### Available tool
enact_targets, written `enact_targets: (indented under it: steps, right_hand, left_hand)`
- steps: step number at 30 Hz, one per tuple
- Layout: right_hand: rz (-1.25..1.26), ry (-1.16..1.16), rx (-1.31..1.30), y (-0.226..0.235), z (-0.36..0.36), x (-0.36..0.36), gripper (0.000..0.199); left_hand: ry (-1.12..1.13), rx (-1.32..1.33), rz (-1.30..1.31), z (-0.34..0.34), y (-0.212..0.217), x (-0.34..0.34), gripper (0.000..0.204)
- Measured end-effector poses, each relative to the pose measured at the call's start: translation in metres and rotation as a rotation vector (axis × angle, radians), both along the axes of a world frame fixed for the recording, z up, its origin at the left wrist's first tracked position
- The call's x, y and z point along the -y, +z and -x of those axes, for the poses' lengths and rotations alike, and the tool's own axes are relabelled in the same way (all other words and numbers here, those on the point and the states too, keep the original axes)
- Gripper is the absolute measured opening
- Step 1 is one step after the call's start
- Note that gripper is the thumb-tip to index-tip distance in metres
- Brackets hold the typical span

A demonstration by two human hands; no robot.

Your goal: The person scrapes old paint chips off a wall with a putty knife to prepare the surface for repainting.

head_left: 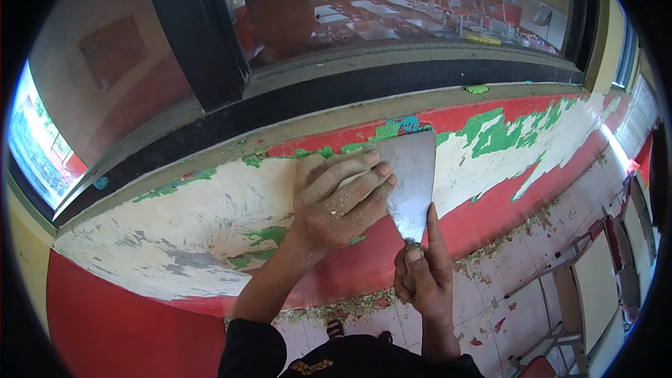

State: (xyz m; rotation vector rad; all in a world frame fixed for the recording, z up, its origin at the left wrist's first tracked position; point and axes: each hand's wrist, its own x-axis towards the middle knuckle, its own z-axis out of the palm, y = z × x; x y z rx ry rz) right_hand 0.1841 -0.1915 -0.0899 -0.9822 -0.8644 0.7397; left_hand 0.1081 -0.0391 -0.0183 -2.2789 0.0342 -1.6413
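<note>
My right hand is wrapped round the handle of a wide paint scraper, with one finger stretched up along it. Its flat metal blade lies against the wall below the window, the broad edge up by a strip of red, green and blue paint. My left hand is dusty. Its fingers are stretched out, and their tips rest on the left side of the blade. Around the blade the wall shows bare white, with ragged patches of green paint and red paint lower down.
Above runs a dark window frame with a sill; a loose green paint flake lies on it. Paint chips litter the tiled floor along the wall. Chairs stand at the right.
</note>
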Motion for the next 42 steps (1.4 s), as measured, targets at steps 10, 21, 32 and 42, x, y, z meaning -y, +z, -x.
enact_targets:
  steps: [10, 21, 32, 42]
  right_hand:
    - [-0.022, 0.055, -0.071, 0.002, -0.005, 0.007, 0.058]
    - [-0.074, 0.044, 0.030, -0.006, -0.008, -0.002, 0.058]
    - [0.059, 0.035, -0.031, 0.008, 0.000, 0.000, 0.059]
    - [-0.005, 0.054, -0.014, 0.021, -0.004, 0.001, 0.059]
  left_hand:
    - [-0.021, -0.021, 0.009, 0.002, -0.005, 0.000, 0.013]
    - [0.013, -0.018, -0.066, 0.001, -0.011, -0.008, 0.010]
    - [-0.062, -0.082, -0.079, 0.006, -0.012, -0.011, 0.013]
    - [0.054, -0.029, -0.056, 0.008, 0.002, -0.002, 0.011]
